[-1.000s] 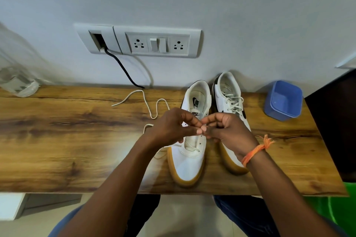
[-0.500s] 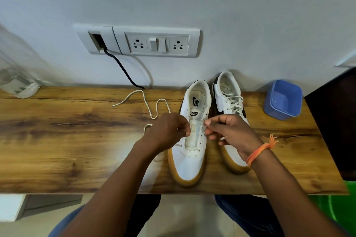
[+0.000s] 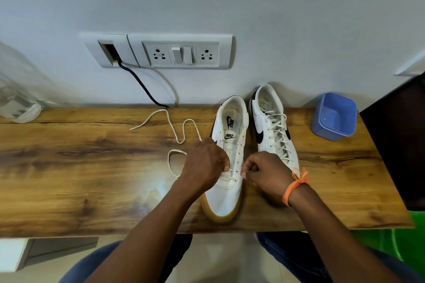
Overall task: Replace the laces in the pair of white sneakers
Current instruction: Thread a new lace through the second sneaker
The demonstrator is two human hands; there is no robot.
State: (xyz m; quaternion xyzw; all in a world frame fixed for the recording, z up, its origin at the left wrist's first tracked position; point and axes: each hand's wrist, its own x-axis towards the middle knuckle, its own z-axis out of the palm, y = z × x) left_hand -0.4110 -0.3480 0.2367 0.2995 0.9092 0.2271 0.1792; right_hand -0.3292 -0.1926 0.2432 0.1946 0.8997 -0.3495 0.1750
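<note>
Presently: both hands at the lower eyelets of the unlaced sneaker (image 3: 226, 181), frame centre

Left hand (image 3: 203, 165) and right hand (image 3: 266, 173) each pinch the cream lace (image 3: 177, 131) at either side of the tongue; its loose length trails left over the wooden table (image 3: 80, 167). Laced sneaker (image 3: 271, 126) stands just beside, right

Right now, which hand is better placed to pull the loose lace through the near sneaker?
Left. The left hand pinches at the left eyelets, and the loose lace trails on its side; the right hand is on the other side of the near sneaker.
</note>
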